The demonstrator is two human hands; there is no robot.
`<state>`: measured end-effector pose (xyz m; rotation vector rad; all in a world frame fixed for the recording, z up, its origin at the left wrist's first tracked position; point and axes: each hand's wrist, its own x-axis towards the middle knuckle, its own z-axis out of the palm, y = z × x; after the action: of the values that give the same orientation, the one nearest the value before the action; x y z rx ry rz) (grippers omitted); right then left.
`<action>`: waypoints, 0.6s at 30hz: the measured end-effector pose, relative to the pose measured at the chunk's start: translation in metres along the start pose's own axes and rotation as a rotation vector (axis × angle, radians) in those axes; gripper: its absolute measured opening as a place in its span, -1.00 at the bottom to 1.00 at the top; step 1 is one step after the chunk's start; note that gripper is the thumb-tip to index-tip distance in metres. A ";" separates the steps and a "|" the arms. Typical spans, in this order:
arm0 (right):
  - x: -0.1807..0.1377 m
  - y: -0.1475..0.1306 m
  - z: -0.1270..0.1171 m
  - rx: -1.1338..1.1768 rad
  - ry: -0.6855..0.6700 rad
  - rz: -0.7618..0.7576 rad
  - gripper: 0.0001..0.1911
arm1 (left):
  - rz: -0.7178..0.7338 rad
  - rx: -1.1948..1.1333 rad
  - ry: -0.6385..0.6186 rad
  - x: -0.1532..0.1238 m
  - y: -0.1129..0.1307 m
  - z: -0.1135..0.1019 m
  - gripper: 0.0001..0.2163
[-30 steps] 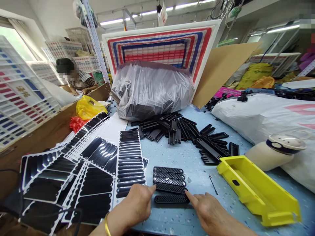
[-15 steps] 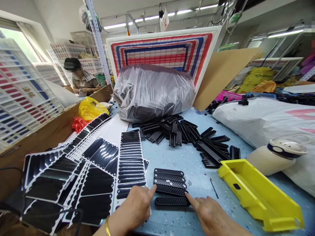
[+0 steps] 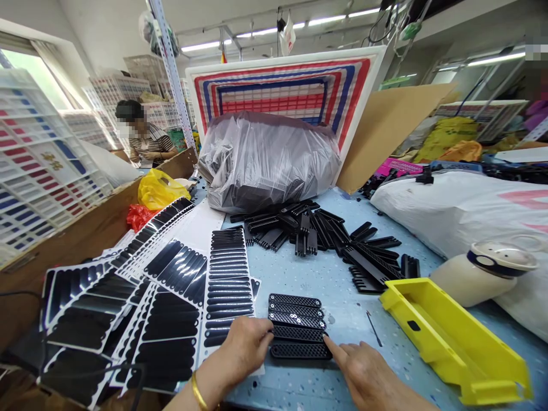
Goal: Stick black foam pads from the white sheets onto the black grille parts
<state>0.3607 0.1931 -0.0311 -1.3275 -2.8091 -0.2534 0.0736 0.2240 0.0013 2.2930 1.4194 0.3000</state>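
Several black perforated plastic strips (image 3: 297,322) lie side by side in a row on the blue table (image 3: 329,274). My left hand (image 3: 244,351) rests at the row's left end, fingers curled, fingertips touching the strips' ends. My right hand (image 3: 363,374) is at the right end, index finger stretched out and touching the nearest strip's right tip, other fingers folded. To the left lie white sheets of black stickers (image 3: 226,274).
A pile of black comb-like parts (image 3: 325,234) lies mid-table before a grey plastic bag (image 3: 268,160). A yellow plastic tray (image 3: 454,337) sits right, beside a white device (image 3: 483,268) and white sack (image 3: 462,205). A person (image 3: 143,140) sits far left behind a cardboard wall (image 3: 85,228).
My left index finger has curled in against the strips' left ends. The view has shifted slightly; my right hand has hardly moved.
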 end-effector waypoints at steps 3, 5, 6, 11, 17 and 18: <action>0.000 0.001 -0.001 0.006 0.008 -0.008 -0.29 | -0.011 -0.014 -0.013 0.009 0.001 -0.005 -0.81; 0.000 0.002 0.001 0.013 0.020 -0.023 -0.29 | -0.009 -0.029 -0.024 0.012 -0.001 -0.007 -0.82; 0.000 0.003 0.002 0.018 0.028 -0.029 -0.29 | -0.008 -0.037 -0.030 0.013 -0.002 -0.008 -0.82; -0.001 0.002 0.006 0.024 0.057 -0.013 -0.31 | 0.006 -0.070 -0.064 0.019 -0.005 -0.012 -0.81; 0.001 -0.003 -0.002 -0.001 0.044 0.004 -0.33 | 0.028 -0.085 -0.080 0.023 -0.004 -0.014 -0.81; 0.002 -0.003 -0.003 0.000 0.049 -0.002 -0.33 | 0.033 -0.084 -0.078 0.022 -0.004 -0.013 -0.81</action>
<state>0.3574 0.1922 -0.0280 -1.2996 -2.7711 -0.2822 0.0755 0.2483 0.0103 2.2367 1.3076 0.2716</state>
